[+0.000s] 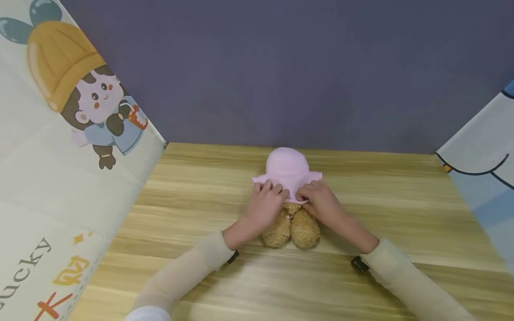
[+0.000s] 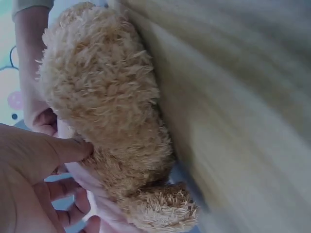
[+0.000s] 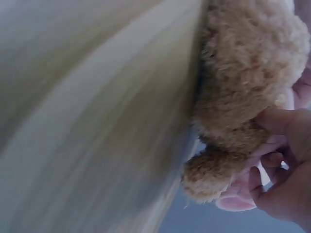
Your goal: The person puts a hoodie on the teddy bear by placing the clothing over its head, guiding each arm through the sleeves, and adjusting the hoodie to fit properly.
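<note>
A brown fluffy plush toy [image 1: 305, 229] lies on the wooden table with its two rounded legs toward me. Pink doll clothing [image 1: 287, 167] covers its upper part, and short sleeves stick out to either side. My left hand [image 1: 265, 203] pinches the lower hem on the left, its thumb against the fur in the left wrist view. On the right, my right hand [image 1: 323, 203] pinches the same hem between thumb and curled fingers. A furry arm [image 3: 214, 172] and a pink sleeve opening [image 3: 236, 201] show in the right wrist view. The toy's head is hidden under the cloth.
The wood-grain table [image 1: 192, 187] ends at a dark grey-blue wall panel [image 1: 249, 71] behind the toy. A white panel with a cartoon figure [image 1: 98, 96] borders the left side. Another printed panel [image 1: 478, 138] borders the right.
</note>
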The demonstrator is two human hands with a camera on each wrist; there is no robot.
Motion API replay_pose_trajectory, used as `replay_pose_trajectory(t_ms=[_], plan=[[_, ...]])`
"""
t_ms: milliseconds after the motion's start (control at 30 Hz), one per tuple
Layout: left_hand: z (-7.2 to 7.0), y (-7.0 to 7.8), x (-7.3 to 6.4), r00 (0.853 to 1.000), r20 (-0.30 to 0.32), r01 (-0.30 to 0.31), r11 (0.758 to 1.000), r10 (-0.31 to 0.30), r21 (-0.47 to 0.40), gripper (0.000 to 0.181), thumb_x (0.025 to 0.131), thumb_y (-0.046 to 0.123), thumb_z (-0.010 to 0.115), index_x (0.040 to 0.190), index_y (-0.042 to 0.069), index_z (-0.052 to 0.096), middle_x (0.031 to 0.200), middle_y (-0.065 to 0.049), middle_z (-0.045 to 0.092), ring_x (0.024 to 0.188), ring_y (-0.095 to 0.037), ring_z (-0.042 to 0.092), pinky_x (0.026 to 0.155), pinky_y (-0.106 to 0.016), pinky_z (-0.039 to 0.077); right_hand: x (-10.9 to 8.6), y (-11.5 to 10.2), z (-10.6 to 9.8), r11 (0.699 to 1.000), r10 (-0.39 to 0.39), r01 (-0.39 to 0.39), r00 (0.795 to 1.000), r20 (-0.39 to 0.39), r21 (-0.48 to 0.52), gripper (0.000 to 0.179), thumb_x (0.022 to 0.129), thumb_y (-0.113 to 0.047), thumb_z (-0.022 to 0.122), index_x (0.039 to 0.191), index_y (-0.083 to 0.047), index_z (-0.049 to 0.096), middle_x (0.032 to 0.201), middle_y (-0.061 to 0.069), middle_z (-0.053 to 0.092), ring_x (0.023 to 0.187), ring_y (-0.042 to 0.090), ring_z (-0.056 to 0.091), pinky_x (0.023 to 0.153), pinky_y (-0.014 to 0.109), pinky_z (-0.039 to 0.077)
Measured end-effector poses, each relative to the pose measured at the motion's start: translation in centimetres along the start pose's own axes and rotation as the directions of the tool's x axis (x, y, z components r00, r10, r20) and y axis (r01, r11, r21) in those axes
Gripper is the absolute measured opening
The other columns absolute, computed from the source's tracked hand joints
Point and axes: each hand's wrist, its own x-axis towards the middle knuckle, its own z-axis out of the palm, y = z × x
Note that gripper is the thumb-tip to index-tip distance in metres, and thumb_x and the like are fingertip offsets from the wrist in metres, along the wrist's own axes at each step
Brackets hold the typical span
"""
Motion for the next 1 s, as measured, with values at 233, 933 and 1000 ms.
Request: replay_pose_trajectory(t_ms=[233,933,1000], plan=[[0.3,-0.3,-1.5,0.997,-0.079,0.012,0.999,-0.016,-0.049,0.031,0.09,0.036,0.078,0.116,0.022,0.07,0.115,0.005,0.065,0.098,-0.022,0.056,0.077,-0.039,0.046,-1.0,0.5,-0.1,0.992,0.123,-0.123,0.992,0.019,0.017,0.026,0.076,-0.01,0.089,0.09,-0.013,0.068,0.086,0.001,0.07,0.087,0.023,0.059,0.079,0.047,0.047],[0.8,-1.2,-1.2,0.994,-0.103,-0.048,0.986,0.031,-0.16,0.033,0.092,0.02,0.075,0.123,0.012,0.066,0.12,-0.004,0.065,0.103,-0.03,0.056,0.083,-0.041,0.049,-0.7,0.7,-1.0,0.992,0.112,-0.104,0.987,0.113,-0.073,0.048,0.084,-0.024,0.084,0.124,-0.01,0.063,0.123,0.012,0.064,0.116,0.037,0.052,0.093,0.06,0.042],[0.6,-2.2,-0.7,0.999,-0.042,-0.036,0.978,0.027,-0.206,0.041,0.088,0.027,0.08,0.125,0.018,0.065,0.121,-0.002,0.063,0.111,-0.031,0.052,0.09,-0.044,0.046,-0.7,0.6,-1.0,0.991,0.116,-0.106,0.984,0.137,-0.08,0.064,0.084,-0.031,0.084,0.139,-0.012,0.058,0.139,0.015,0.058,0.128,0.043,0.046,0.098,0.065,0.039]])
